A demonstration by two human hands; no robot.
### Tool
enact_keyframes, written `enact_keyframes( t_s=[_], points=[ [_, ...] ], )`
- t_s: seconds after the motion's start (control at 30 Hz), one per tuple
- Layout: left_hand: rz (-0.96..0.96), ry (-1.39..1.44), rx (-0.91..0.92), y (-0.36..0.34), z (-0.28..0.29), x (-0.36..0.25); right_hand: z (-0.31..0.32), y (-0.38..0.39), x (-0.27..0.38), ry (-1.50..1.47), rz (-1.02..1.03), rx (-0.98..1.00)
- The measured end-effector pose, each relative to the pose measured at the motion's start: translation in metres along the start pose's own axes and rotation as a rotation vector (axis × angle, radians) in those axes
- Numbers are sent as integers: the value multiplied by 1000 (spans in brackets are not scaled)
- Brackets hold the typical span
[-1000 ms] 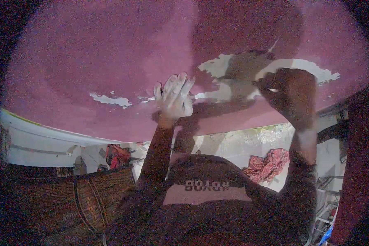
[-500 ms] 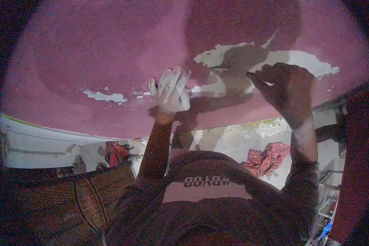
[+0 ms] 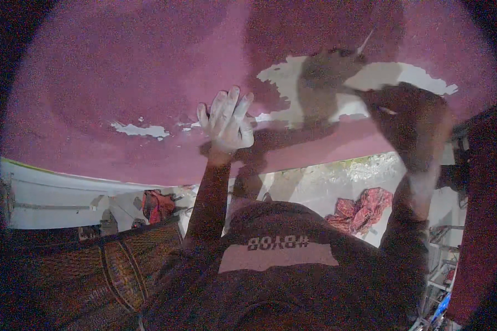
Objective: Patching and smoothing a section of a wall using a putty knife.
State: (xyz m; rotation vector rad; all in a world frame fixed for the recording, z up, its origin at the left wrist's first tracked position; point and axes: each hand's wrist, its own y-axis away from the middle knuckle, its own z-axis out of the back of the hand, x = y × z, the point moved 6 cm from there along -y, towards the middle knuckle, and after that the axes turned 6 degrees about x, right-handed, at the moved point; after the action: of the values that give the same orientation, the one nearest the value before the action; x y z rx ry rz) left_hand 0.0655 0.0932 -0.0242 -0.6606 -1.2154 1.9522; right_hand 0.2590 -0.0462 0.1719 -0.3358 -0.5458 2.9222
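A pink painted surface [image 3: 132,66] fills the upper view, with pale, ragged patches [image 3: 281,74] of missing paint and dark shadows across it. My left hand [image 3: 225,121], whitened with powder, rests against it left of the large patch, fingers apart and slightly bent, holding nothing visible. My right hand [image 3: 408,118], dark in shadow, is closed at the large patch's right part, around something thin that I cannot make out. A smaller pale patch [image 3: 138,129] lies left of my left hand.
Below are my dark shirt, a pale surface bearing a red patterned cloth [image 3: 361,212], and a red item [image 3: 157,207]. A brown woven panel [image 3: 72,270] is at lower left. A metal frame [image 3: 442,259] and dark red hanging fabric [image 3: 483,231] stand at the right.
My right hand has moved right along the large patch since half a second ago. My left hand and the patches have shifted slightly up and left in the view.
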Motion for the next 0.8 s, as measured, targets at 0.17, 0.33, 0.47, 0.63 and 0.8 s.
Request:
enact_keyframes(
  t_s=[0.17, 0.33, 0.47, 0.63, 0.8],
  points=[
    [-12, -3, -25, -2, 1, 0, -48, -9, 16, 121, 102, 314],
    [-19, -7, -7, -2, 0, -4, 2, 14, 12, 17, 158, -437],
    [12, -15, -23, -1, -1, -2, -6, 3, 9, -137, 62, -147],
    [-52, 33, 173, -13, -12, -20, -23, 10, 5, -108, 48, -117],
    [-38, 8, 112, -12, -12, -21, -19, 16, -14, -58, 111, -167]
  ],
)
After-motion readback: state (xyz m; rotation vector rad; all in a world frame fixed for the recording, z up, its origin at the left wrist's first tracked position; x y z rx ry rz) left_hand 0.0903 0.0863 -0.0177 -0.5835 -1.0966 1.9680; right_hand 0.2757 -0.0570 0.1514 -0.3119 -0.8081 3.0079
